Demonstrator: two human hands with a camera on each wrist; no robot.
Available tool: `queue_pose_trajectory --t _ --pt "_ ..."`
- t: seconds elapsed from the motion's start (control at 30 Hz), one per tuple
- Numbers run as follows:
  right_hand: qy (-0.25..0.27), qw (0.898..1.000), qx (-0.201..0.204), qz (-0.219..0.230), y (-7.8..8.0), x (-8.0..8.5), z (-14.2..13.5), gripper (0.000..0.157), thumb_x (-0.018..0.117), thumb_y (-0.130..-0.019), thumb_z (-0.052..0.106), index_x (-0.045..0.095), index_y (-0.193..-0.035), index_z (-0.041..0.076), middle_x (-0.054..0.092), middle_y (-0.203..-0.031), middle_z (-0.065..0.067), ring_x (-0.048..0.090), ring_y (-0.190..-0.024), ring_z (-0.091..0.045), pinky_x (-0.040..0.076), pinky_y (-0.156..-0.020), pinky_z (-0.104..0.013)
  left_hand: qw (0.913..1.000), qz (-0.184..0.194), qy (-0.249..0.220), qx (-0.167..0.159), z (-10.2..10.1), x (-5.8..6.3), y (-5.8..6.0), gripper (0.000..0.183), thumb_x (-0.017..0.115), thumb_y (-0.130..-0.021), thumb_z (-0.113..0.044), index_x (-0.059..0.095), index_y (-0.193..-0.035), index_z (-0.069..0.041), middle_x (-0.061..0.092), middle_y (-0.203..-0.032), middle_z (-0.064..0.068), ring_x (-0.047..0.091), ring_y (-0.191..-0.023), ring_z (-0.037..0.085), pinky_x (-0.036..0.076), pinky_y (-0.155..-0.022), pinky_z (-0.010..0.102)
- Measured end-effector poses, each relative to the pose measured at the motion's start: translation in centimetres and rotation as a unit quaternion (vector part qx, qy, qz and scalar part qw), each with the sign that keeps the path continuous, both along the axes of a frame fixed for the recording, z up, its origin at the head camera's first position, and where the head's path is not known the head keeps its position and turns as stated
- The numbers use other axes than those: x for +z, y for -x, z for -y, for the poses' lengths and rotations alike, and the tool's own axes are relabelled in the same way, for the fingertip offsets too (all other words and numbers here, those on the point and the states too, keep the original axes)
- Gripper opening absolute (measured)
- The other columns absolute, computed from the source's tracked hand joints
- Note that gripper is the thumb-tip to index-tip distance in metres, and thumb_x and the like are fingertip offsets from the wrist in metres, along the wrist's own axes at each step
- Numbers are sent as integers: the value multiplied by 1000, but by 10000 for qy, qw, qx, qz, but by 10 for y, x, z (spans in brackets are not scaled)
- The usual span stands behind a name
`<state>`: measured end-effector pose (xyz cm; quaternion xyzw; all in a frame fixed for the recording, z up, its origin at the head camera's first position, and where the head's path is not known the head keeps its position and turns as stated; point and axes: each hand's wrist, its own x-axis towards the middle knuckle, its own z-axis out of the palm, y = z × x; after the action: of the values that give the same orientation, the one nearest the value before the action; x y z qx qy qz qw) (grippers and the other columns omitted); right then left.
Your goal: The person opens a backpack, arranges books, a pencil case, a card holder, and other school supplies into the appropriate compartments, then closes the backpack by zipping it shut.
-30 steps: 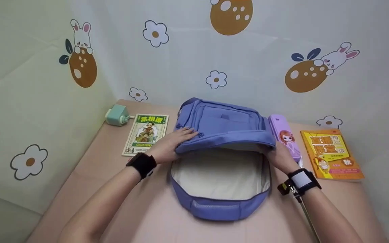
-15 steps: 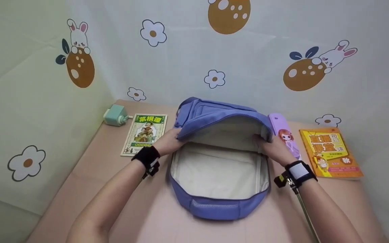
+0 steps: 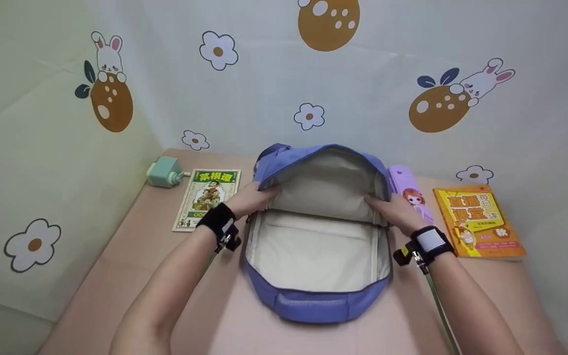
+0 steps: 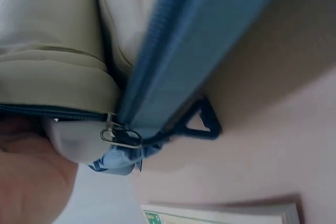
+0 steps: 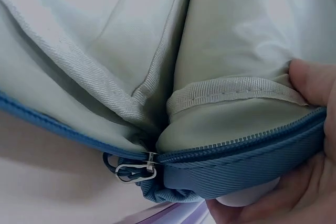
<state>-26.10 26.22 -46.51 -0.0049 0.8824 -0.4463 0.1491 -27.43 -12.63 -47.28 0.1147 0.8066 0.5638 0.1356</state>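
Observation:
A blue-purple backpack [image 3: 313, 310] lies on the table in the head view, unzipped, its pale lining [image 3: 318, 251] showing. Its front flap [image 3: 321, 182] stands raised and tipped back. My left hand [image 3: 252, 201] grips the flap's left edge, thumb inside; the left wrist view catches part of that hand [image 4: 31, 177] beside the zipper corner. On the opposite edge my right hand [image 3: 400, 212] holds the flap, and in the right wrist view its thumb [image 5: 312, 82] presses the lining while the fingers are outside. A metal zipper pull [image 5: 135, 172] hangs at the corner there.
Left of the bag lie a green-and-white book [image 3: 210, 197] and a mint-green boxy thing with a round knob [image 3: 164, 172]. To the right are a purple pencil case [image 3: 402, 180] with a cartoon girl and an orange book [image 3: 479, 222]. A patterned curtain [image 3: 264, 88] hangs behind.
The front flap has swung up and back, baring its inner lining. Both hands moved with it; the left went from lying over the flap's outside to gripping its edge.

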Motion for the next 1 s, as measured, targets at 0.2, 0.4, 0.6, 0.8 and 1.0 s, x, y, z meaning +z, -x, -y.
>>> queue_pose_trajectory --t 0.2,0.4,0.6,0.8,1.0 --pt "461 9976 363 -370 -6 -4 1 93 68 -92 59 28 -161 12 36 -157 -19 42 -137 -36 39 -108 -57 9992 175 17 362 5 -1 0 74 62 -100 -45 37 -156 -3 45 -155 15 44 -140 27 34 -116 40" --pt "656 9953 592 -386 -16 -1 -13 80 69 -94 55 39 -155 13 49 -145 -15 49 -126 -32 41 -103 -53 9994 125 13 337 -1 -1 1 74 63 -100 -44 38 -156 -4 46 -154 17 43 -141 30 33 -117 44" --pt "349 9947 797 -554 -34 14 -44 77 64 -97 55 39 -156 13 45 -152 -17 44 -136 -36 38 -109 -59 9995 131 -52 292 -8 0 2 73 64 -99 -38 36 -157 -4 47 -153 17 45 -139 30 33 -116 44" --pt "39 9948 -326 -961 -46 35 -100 78 49 -102 60 38 -156 4 40 -156 -25 37 -143 -44 31 -113 -65 9995 122 -15 305 -7 1 2 73 65 -98 -41 37 -156 -5 47 -152 15 45 -138 28 33 -117 42" --pt "-1593 9802 -1170 -123 -37 18 -163 94 38 -103 63 16 -156 -12 24 -151 -45 32 -135 -61 35 -106 -70 9994 137 35 321 -6 -3 2 74 65 -99 -42 37 -157 -5 44 -155 16 41 -142 28 30 -118 41"
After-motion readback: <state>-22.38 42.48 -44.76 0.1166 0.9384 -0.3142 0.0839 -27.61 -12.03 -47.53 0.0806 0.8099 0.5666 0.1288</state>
